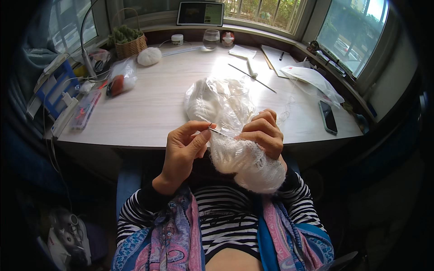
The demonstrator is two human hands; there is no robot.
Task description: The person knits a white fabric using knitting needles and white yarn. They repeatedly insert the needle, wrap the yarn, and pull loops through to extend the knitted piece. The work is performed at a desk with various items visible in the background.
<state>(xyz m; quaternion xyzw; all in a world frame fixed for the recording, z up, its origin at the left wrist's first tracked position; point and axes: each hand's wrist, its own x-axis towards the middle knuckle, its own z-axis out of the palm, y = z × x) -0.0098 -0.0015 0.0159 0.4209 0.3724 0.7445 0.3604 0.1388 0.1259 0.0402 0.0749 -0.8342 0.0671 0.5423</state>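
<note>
My left hand (184, 144) pinches the end of a thin metal knitting needle (217, 131) between thumb and fingers. Fine white stitches run along that needle, and the fuzzy, lacy knitted piece (249, 164) hangs below it in a bunched curve. Gripping the top edge of the knitting, my right hand (262, 132) has its fingers curled, with a strand of yarn near the fingertips. Whether a second needle lies inside the right hand is hidden. Just beyond both hands, a clear plastic bag (222, 100) of white yarn rests on the pale wooden table (162, 111).
A loose knitting needle (252, 78) lies farther back. A phone (328, 117) and a white pouch (312, 79) are at right. Along the back stand a glass of water (211, 40), a white yarn ball (149, 56) and a wicker basket (131, 47). A plastic case (86, 110) sits at left.
</note>
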